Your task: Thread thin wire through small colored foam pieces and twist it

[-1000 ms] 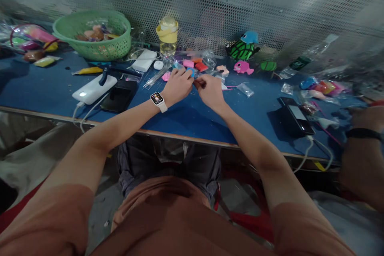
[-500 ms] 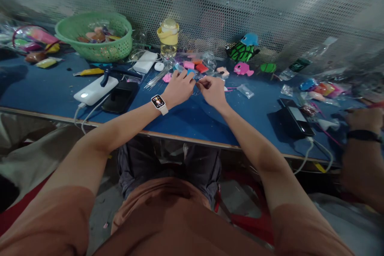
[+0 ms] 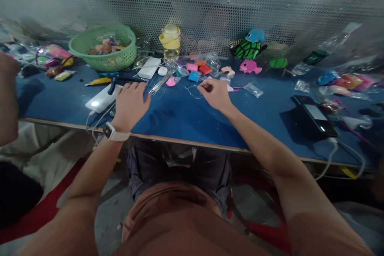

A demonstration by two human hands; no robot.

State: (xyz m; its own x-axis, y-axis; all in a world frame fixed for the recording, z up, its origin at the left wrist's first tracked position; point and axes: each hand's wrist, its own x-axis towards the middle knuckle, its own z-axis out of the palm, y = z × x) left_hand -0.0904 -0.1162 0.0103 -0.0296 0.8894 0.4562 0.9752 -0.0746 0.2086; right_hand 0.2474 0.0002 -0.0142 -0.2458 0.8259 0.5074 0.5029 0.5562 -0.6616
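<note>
My right hand [image 3: 215, 94] pinches a thin wire [image 3: 192, 93] between thumb and fingertips. The wire curves in a loose loop to the left, just above or on the blue table. My left hand [image 3: 132, 102], with a watch on its wrist, reaches over a dark blue-handled tool [image 3: 113, 87], apparently pliers. Its fingers are apart, and its fingertips are at the tool's handle; contact cannot be made out. Beneath and beside it lies a white power bank [image 3: 99, 100]. Between the hands lie a bundle of straight wires [image 3: 159, 85] and a pink clay piece [image 3: 171, 82].
At the back stand a green basket [image 3: 103, 63] and a yellow-topped bottle [image 3: 171, 42]. Clay packets [image 3: 205, 69] lie behind my right hand, near a pink fish [image 3: 250, 67] and a green turtle [image 3: 247, 49]. A phone [image 3: 315, 116] stands right. Another person's arm [image 3: 7, 100] is at far left.
My left hand has left the wire and moved left to the dark blue-handled tool. My right hand still pinches the wire. The view has shifted left, and another person's arm shows at the left edge.
</note>
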